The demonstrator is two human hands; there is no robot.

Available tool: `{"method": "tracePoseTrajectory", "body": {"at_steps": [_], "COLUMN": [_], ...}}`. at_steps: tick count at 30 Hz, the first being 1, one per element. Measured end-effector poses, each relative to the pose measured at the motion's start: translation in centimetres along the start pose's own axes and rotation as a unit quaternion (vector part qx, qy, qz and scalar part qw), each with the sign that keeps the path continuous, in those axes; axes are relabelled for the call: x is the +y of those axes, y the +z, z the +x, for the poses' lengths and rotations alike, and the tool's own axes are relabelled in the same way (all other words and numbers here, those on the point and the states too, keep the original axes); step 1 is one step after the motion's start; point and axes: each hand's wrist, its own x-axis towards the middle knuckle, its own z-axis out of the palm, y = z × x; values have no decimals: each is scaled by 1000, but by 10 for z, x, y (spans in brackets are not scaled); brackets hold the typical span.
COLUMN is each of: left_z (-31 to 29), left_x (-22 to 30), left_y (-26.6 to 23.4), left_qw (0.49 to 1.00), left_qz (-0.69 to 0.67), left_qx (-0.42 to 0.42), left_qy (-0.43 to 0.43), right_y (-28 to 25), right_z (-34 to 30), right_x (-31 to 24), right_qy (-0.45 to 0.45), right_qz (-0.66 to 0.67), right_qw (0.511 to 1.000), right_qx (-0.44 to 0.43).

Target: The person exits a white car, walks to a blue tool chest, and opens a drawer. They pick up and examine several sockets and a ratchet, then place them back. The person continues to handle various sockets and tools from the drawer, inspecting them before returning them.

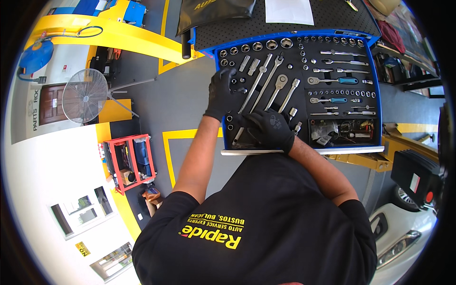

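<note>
An open blue tool-chest drawer [378, 111] with black foam holds chrome tools in cut-outs. My left hand [220, 95], in a black glove, is over the small sockets at the drawer's left side, its fingers apart and bent. My right hand [271, 129], also gloved, lies low over the lower ends of the long tools, fingers spread to the left; what its fingertips touch is hidden. Between and beyond the hands are a long breaker bar [256, 81], a wrench [269, 80], a large ratchet [279, 88] and an extension bar [289, 95]. Large sockets [271, 44] line the back.
Ratchets with blue handles [332, 80] and small sockets fill the drawer's right half, above a bin of loose parts [342, 131]. A white sheet [289, 12] and a black cover [216, 12] lie on top. Around stand a fan [85, 96], a red cart [127, 161] and a car [403, 237].
</note>
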Motion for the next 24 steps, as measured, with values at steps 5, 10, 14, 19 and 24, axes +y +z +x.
{"method": "tracePoseTrajectory", "body": {"at_steps": [5, 10, 14, 19, 24], "left_z": [-19, -5, 12, 20, 21], "left_x": [16, 23, 34, 28, 29], "left_y": [9, -2, -11, -4, -3], "left_qw": [991, 993, 995, 997, 998], "left_qz": [87, 86, 83, 68, 54], "left_qx": [70, 56, 20, 10, 13], "left_qy": [78, 60, 49, 34, 22], "right_y": [2, 0, -1, 0, 0], "right_z": [0, 3, 2, 1, 1], "right_x": [0, -2, -2, -3, -2], "right_qy": [-12, -17, -4, -1, 3], "right_qz": [-6, 11, 22, 3, 7], "right_qw": [1000, 1000, 1000, 1000, 1000], "right_qx": [11, 24, 15, 5, 9]}}
